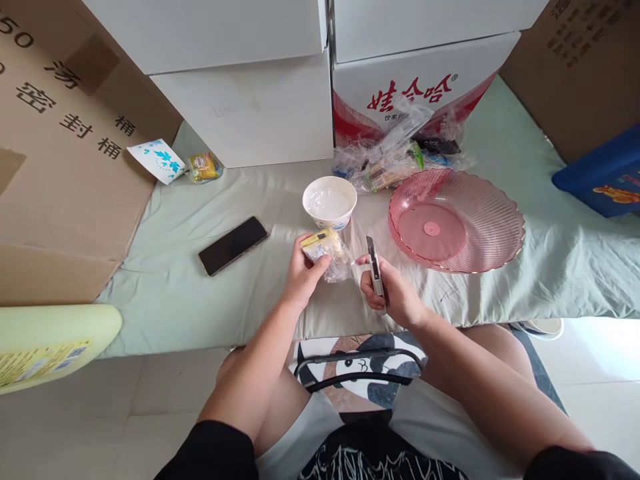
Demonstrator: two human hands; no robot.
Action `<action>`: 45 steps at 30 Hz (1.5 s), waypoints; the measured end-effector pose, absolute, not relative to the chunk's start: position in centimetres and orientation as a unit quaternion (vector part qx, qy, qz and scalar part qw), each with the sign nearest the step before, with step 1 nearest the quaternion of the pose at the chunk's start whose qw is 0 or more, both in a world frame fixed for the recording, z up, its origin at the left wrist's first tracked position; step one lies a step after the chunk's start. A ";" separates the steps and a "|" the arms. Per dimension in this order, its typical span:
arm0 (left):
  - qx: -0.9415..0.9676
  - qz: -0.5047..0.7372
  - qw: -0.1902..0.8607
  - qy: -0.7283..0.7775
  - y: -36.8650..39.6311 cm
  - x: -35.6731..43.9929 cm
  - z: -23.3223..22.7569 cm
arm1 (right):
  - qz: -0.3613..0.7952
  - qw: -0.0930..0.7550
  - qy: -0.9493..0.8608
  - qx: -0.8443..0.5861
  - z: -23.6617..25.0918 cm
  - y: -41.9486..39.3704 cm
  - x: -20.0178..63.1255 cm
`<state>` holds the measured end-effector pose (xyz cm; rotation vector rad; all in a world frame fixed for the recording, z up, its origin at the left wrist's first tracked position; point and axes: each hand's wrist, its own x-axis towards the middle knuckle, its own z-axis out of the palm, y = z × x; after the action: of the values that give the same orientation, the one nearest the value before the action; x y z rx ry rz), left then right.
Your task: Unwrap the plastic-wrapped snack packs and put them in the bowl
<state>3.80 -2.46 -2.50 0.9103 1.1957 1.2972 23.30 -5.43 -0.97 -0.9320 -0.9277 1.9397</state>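
Note:
My left hand grips a small clear plastic packet with a yellow item showing inside, its thumb pressed on the front. In my right hand is a utility knife, held upright with its dark blade out. The knife is apart from the packet, a short way to its right. Just beyond the packet stands a white paper bowl with crumpled clear film in it. A pink ribbed plastic bowl lies to the right of the knife.
A phone lies left on the green cloth. Behind are a heap of plastic wrappers and white boxes. A yellow packet and a patterned card sit by the left cardboard box.

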 end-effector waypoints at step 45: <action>0.359 0.573 0.590 0.442 -2.9 1.0 -1.3 | 0.108 0.252 -0.780 -0.563 -2.3 -4.9 25.3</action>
<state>1.03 -2.92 -1.27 0.8364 1.0292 1.3332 25.32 -4.91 -2.31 -1.5309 -2.1198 0.2924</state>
